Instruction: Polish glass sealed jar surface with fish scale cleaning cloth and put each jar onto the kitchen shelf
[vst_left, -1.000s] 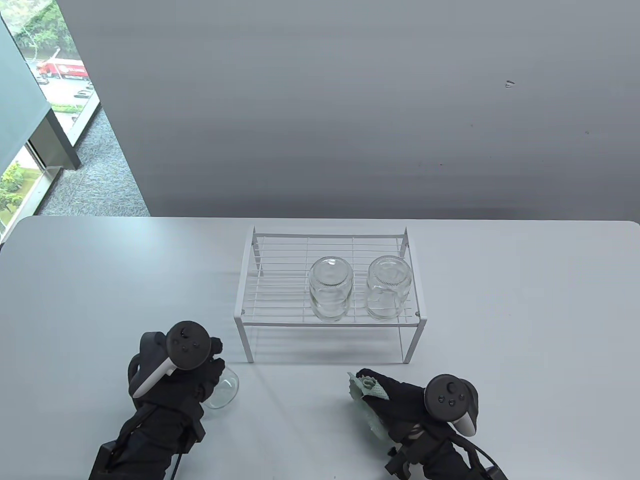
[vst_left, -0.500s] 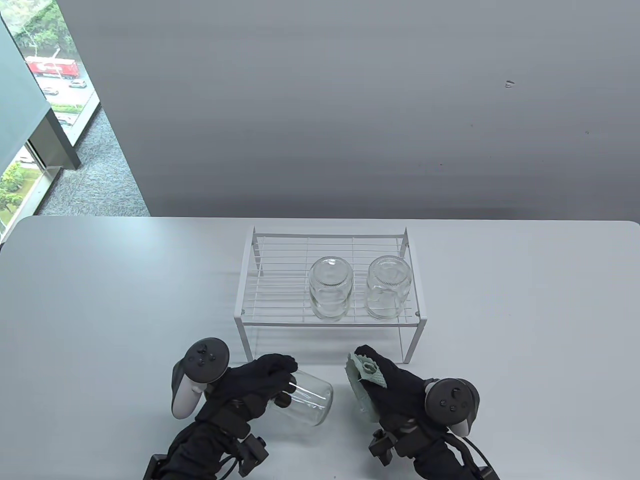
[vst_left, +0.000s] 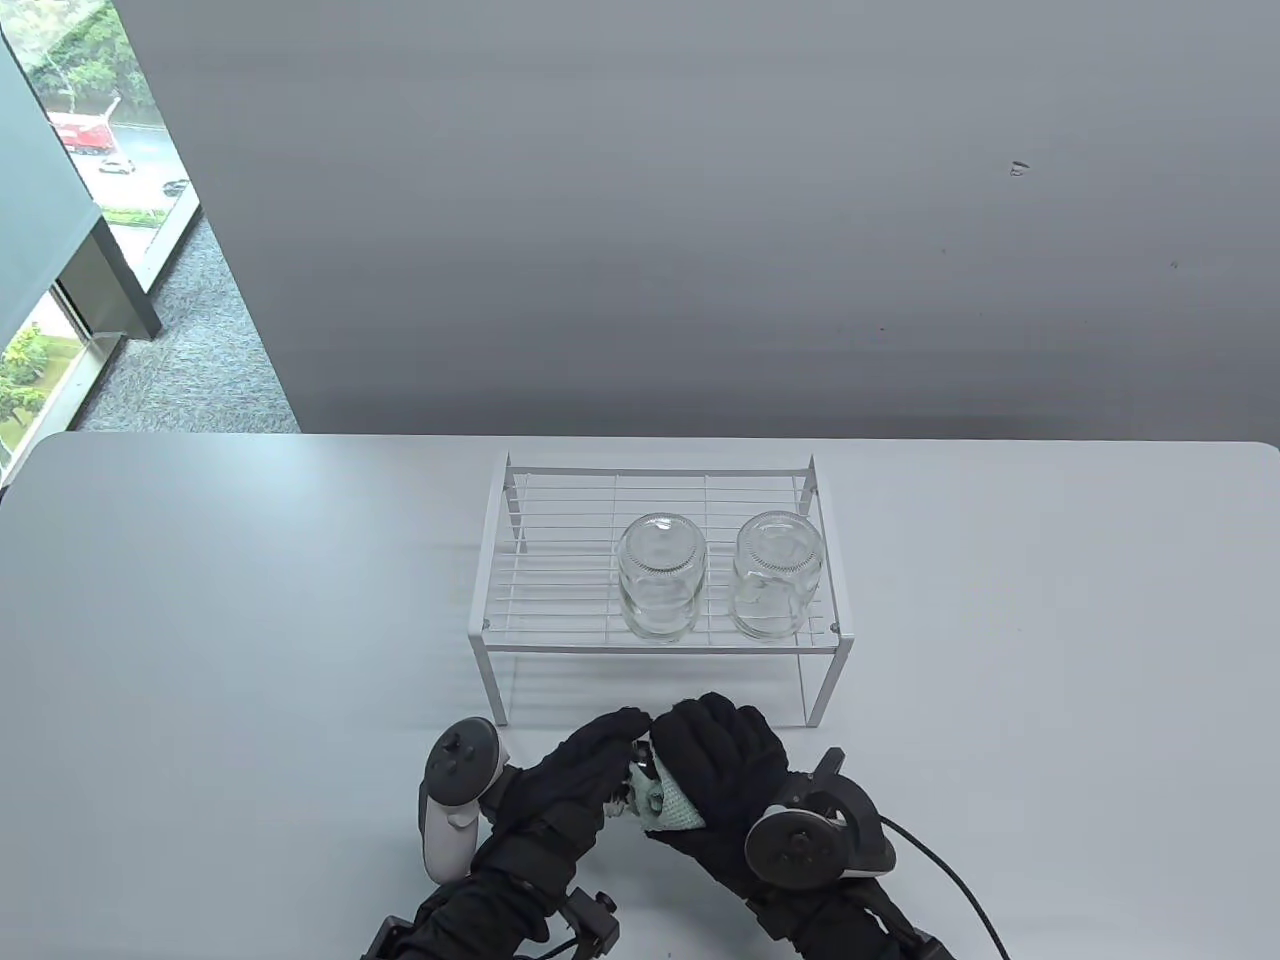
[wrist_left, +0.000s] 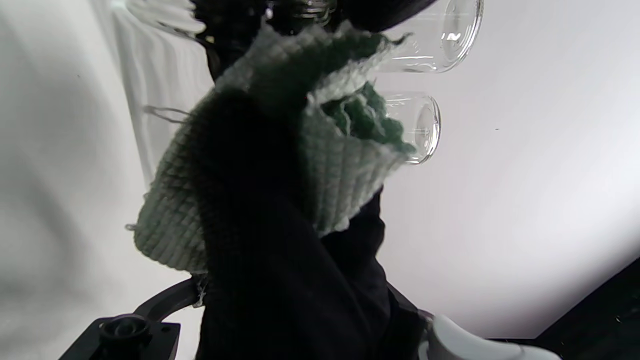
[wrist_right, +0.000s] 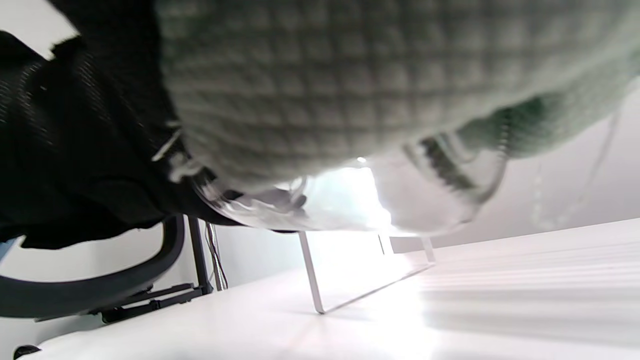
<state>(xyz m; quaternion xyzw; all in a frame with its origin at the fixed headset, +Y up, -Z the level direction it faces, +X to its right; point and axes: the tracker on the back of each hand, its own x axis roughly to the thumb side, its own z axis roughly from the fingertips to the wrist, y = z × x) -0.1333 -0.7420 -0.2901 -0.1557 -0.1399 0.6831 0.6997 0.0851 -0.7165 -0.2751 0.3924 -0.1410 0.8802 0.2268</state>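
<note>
Your hands meet on the clear glass jar (wrist_right: 350, 200) at the table's 6 o'clock.
Your left hand (vst_left: 570, 780) grips it; your right hand (vst_left: 715, 775) wraps the pale green waffle-textured cloth (vst_left: 668, 808) round it.

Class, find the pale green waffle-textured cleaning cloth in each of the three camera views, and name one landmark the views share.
Table view: pale green waffle-textured cleaning cloth at bottom centre, between the two gloved hands.
Left wrist view: cloth at centre, draped round a black glove.
Right wrist view: cloth fills the top, close to the lens.
Shared landmark: the clear glass jar being wiped, at the cloth in all three views.
</note>
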